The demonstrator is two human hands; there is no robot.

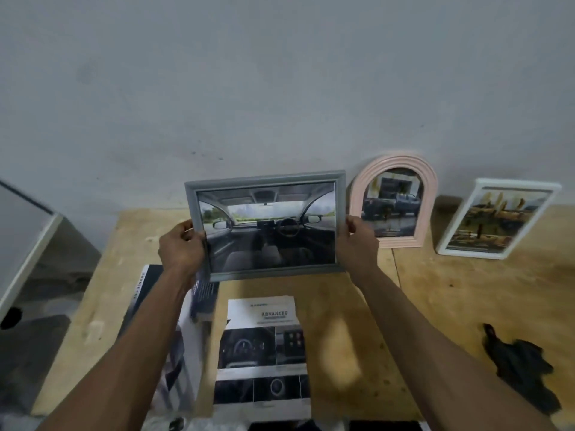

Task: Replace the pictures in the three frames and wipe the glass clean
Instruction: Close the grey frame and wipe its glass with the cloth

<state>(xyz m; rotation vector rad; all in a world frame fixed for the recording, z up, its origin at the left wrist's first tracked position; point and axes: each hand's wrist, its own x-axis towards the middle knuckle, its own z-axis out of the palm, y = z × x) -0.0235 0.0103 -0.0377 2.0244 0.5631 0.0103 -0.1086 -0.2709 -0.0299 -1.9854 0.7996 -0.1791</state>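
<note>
I hold a grey rectangular frame (266, 181) upright above the wooden table (451, 293), its glass facing me with a car-interior picture inside. My left hand (182, 248) grips its left edge and my right hand (357, 244) grips its right edge. A pink arched frame (393, 163) with a pickup-truck picture leans on the wall to the right. Further right a white rectangular frame (557, 191) leans tilted, holding a yellowish picture. A black cloth (522, 365) lies crumpled on the table at the right.
A loose printed car page (264, 349) lies flat near the front edge below the grey frame. A dark brochure and other pages (186, 337) lie under my left forearm. A grey-white cabinet (28, 244) stands left of the table. The grey wall (280, 88) rises behind.
</note>
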